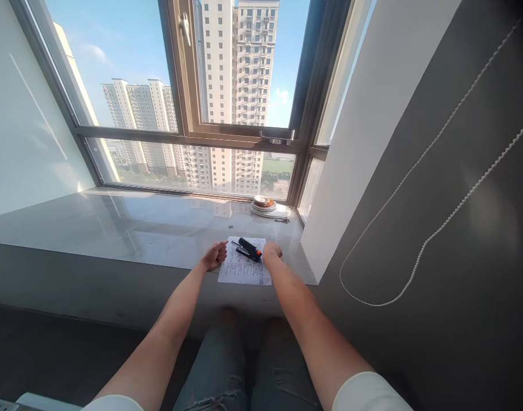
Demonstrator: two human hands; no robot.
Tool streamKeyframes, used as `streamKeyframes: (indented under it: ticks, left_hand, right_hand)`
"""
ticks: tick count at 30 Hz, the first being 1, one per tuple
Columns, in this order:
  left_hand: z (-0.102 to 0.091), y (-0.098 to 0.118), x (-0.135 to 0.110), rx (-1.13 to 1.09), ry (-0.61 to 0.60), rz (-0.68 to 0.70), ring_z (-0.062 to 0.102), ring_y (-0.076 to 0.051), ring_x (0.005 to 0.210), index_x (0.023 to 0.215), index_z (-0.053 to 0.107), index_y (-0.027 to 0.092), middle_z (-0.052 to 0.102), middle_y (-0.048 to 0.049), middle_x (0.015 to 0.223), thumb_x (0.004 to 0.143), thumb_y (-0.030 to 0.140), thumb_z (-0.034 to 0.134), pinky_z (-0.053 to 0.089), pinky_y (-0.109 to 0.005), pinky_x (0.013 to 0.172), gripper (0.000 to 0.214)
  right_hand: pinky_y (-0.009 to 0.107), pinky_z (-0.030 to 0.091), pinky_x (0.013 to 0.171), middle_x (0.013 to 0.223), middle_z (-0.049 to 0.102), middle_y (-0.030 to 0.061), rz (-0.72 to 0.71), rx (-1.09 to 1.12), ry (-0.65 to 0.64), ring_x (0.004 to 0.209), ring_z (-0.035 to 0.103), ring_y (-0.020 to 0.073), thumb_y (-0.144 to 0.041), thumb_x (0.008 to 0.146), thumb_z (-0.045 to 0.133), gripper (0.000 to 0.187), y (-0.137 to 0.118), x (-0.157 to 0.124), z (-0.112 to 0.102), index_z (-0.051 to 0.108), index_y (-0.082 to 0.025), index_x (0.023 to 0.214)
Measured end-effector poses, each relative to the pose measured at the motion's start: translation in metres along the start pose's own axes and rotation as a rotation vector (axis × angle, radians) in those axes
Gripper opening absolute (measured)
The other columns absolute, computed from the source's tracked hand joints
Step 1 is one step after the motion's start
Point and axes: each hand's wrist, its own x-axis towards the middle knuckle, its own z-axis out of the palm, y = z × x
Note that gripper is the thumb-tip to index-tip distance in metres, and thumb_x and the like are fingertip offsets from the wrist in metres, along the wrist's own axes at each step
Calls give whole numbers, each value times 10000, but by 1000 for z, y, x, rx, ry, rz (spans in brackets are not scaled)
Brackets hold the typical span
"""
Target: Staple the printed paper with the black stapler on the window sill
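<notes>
A printed sheet of paper (240, 273) lies on the window ledge, with its near edge at the ledge's front. On top of it rest dark, elongated items (248, 248) with a small orange-red part at the right end; a slim silvery, pen-like piece (238, 245) lies across their left side. I cannot make out their exact kind. My left hand (215, 255) is curled into a loose fist at the paper's left edge. My right hand (272, 251) is closed too, at the right edge near the orange-red part. Nothing shows in either hand.
A stack of plates or dishes (268, 206) sits at the ledge's back right, beside a small dark chain-like thing (282, 220). A tiny grey piece (230, 226) lies behind the paper. Window frames (240, 138) rise behind. A beaded blind cord (379, 305) hangs at right.
</notes>
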Motion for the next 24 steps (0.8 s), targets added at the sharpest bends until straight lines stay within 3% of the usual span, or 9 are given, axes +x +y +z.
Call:
streamKeyframes:
  ticks: [4,8,12,16,20,22,24]
  left_hand:
    - [-3,0,-1,-20,-38,-28,125,-35,381,591,155,230,142,110,477,843,491,730,154,-170,356,680]
    - [-5,0,-1,-38,-101,-76,116,-30,381,585,153,226,131,111,477,830,503,751,144,-169,356,703]
    - [-7,0,-2,-41,-140,-97,118,-34,385,580,153,225,124,106,488,843,500,742,152,-175,359,702]
    - [-6,-1,-4,-20,-148,-83,118,-38,390,575,152,225,115,103,491,856,513,734,147,-186,371,707]
    - [-1,-8,-9,18,-119,-10,124,-42,409,583,161,226,118,101,504,878,548,706,140,-196,398,698]
    - [0,-12,-10,48,-56,72,152,-49,430,598,181,226,148,94,529,903,565,670,162,-200,417,668]
    - [-3,-13,-4,107,67,156,187,-60,447,615,202,228,184,83,558,928,589,615,190,-209,434,631]
  right_hand:
    - [568,586,838,1438,468,370,6,-94,37,1327,537,403,-275,1017,500,514,-5,9,6,486,-43,1475]
    - [630,460,1048,1515,425,327,-39,-167,-35,1427,431,390,-262,976,582,605,3,30,5,442,-66,1530]
    - [664,423,1054,1601,329,303,-6,-209,-111,1451,386,421,-272,964,585,684,16,54,0,365,-94,1586]
    - [596,473,1009,1679,199,233,-4,-206,-134,1450,389,395,-267,1009,470,635,27,68,-7,317,-167,1616]
    - [543,416,1075,1711,113,182,-65,-180,-54,1492,340,319,-294,1036,381,625,43,66,-4,241,-231,1642]
    - [550,360,1121,1710,85,200,-72,-144,38,1509,315,299,-273,1035,340,645,54,59,6,176,-196,1654]
    - [553,363,1110,1679,187,237,-72,-73,125,1483,363,308,-211,1023,281,602,64,51,18,274,-137,1621]
